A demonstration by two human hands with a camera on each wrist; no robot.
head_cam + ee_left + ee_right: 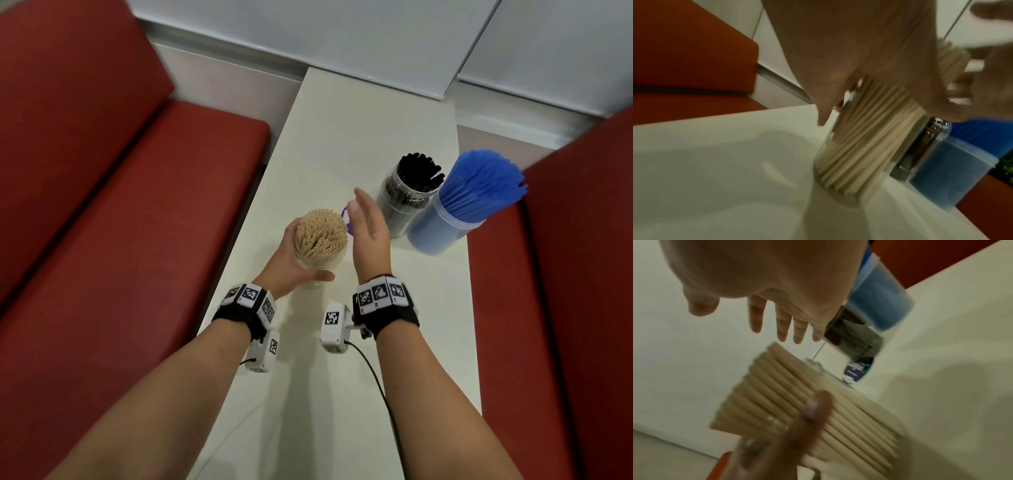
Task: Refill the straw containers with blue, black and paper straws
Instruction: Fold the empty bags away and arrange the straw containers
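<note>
A clear jar packed with beige paper straws [321,234] stands on the white table [342,137], near its left edge. My left hand [291,263] grips this jar [855,154] from the left, thumb across its near side. My right hand [368,228] hovers just right of the paper straws [807,404], fingers straight and spread, holding nothing. Further right stand a clear jar of black straws [409,192] and a bluish container of blue straws [469,198], side by side.
A purple round label or lid [345,217] lies on the table behind the paper-straw jar, half hidden by my right hand. Red bench seats [120,205] flank the narrow table on both sides. A white wall panel [342,34] closes the far end.
</note>
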